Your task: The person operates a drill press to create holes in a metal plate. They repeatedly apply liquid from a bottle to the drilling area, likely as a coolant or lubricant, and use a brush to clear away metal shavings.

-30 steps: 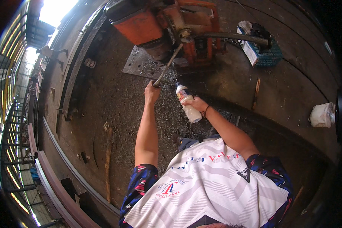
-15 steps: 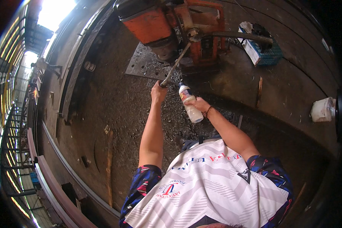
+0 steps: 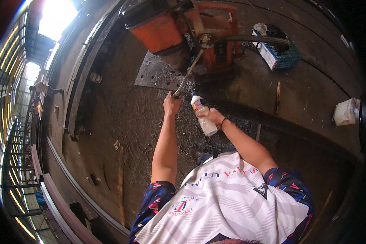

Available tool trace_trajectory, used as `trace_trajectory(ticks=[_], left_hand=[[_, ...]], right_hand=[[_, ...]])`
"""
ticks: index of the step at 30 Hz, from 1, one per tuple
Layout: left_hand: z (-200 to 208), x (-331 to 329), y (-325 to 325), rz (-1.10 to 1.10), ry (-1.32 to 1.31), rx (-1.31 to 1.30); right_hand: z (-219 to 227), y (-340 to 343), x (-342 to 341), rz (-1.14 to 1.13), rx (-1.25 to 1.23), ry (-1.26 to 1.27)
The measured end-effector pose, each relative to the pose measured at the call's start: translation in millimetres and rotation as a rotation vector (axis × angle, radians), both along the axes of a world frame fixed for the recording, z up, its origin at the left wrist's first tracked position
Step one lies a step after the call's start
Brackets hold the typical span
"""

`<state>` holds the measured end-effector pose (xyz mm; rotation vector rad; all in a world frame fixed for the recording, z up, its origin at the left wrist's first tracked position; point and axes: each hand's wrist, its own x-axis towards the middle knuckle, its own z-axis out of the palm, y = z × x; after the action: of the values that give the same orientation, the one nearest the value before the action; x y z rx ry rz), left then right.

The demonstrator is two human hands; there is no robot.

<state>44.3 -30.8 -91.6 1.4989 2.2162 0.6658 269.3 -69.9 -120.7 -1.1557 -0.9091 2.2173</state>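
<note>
Bottle (image 3: 205, 123) in RH (image 3: 215, 116); gap; lever (image 3: 188, 74) end in LH (image 3: 172, 104)

- drill (image 3: 157, 36) blocks the way ahead;
- lever (image 3: 188, 73) slants to left hand (image 3: 171, 103); narrow gap between lever and bottle (image 3: 199, 105);
- second lever (image 3: 252, 38) juts right toward crate (image 3: 287, 61);
- room over floor (image 3: 126, 114) left of that hand

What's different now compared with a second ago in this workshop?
The whole view has shifted slightly, so the orange machine sits a little farther right. At far left, a distant co-worker appears lower in the picture, and a small orange glow now shows. Nothing was taken or released: the left hand stays on the metal lever, the right hand around the bottle.
</note>
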Motion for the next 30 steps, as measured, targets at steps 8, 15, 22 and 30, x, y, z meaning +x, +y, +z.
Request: trace_trajectory(ticks=[8, 15, 22, 30], left_hand=[[2, 2, -1, 0.018, -0.043, -0.022], [2, 3, -1, 0.013, -0.009, -0.029], [-3, 0, -1, 0.004, -0.027, -0.020], [1, 4, -1, -0.007, -0.005, -0.021]], right_hand=[[3, -2, 3, -0.019, 0.008, -0.011], [-8, 1, 3, -0.041, 0.034, -0.045], [-8, 0, 6, 0.038, 0.119, -0.078], [-20, 1, 2, 0.019, 0.148, -0.083]])
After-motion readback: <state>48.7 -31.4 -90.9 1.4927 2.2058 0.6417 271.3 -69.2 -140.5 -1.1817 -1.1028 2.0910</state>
